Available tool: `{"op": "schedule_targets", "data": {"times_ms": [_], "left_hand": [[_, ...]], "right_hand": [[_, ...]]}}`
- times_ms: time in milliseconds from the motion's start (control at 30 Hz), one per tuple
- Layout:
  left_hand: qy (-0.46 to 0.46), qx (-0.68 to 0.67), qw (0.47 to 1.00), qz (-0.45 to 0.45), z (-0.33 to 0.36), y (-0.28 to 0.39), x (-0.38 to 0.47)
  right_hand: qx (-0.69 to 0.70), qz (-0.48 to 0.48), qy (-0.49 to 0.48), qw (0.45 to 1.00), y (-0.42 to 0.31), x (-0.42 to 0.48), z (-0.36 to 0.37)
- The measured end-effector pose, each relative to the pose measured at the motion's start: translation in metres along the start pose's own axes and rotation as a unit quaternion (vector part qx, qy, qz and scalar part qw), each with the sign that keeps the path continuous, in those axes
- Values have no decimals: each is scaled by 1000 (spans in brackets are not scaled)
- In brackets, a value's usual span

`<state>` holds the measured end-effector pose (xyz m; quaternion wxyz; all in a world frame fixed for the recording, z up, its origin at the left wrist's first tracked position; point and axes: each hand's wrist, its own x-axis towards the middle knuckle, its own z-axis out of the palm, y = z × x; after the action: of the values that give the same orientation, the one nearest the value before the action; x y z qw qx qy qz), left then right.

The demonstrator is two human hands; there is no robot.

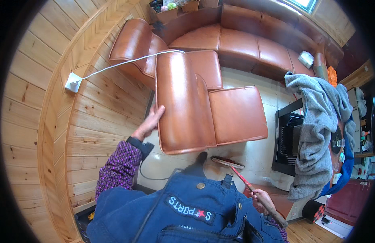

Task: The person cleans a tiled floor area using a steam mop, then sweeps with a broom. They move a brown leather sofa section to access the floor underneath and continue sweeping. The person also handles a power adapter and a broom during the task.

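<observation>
My left hand rests against the rear edge of a brown leather seat section, thumb on its curved backrest. This section stands at an angle to the wall, its square seat cushion turned right. At the lower right, my right hand grips the handle of a broom, red lower down and bare wood higher up. The broom head lies on the pale tiled floor, just below the seat section. Dark dust or dirt shows beside its bristles.
A white cable runs from a wall socket over the backrest. Behind stand another seat section and a curved brown sofa. At right, a grey quilted cloth drapes over a table beside a black-framed heater or stove.
</observation>
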<state>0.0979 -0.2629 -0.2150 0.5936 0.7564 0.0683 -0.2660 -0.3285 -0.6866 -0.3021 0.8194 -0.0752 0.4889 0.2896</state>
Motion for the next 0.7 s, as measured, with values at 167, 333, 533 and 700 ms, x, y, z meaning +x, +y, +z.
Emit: {"op": "schedule_targets", "data": {"times_ms": [167, 333, 533, 700], "left_hand": [[53, 28, 996, 66, -70, 71, 132], [28, -60, 988, 143, -107, 129, 244], [31, -80, 995, 41, -118, 158, 253], [-155, 168, 971, -68, -63, 87, 151]], "right_hand": [[27, -20, -22, 999, -24, 9, 36], [-51, -69, 55, 995, -9, 7, 61], [-109, -78, 153, 979, 11, -3, 72], [-168, -69, 199, 963, -21, 14, 55]]}}
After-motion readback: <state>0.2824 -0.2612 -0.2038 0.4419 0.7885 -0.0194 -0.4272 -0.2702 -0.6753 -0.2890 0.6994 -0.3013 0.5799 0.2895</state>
